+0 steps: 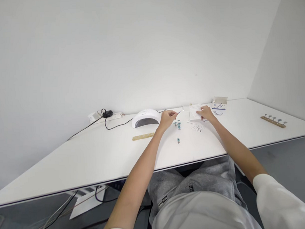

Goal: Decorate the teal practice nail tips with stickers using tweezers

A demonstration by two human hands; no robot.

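My left hand (168, 119) is closed in a pinch around a thin, bluish pointed tool (179, 112), whose tip points toward a white sheet (194, 112). The sheet carries rows of small marks, probably nail stickers. My right hand (207, 113) grips that sheet at its right side and tilts it up from the table. Below the sheet, a second sticker sheet (198, 127) with dark designs lies flat. Between my arms stand several small teal nail tips on holders (179, 127), with a separate one (178, 140) closer to me.
A white nail lamp (146, 117) stands left of my left hand, behind a yellowish strip (143, 136). An alcohol pad box (219, 104) sits at the back right. Farther right is a wooden bar with nail holders (273, 121). A black adapter (107, 114) and cables lie by the wall.
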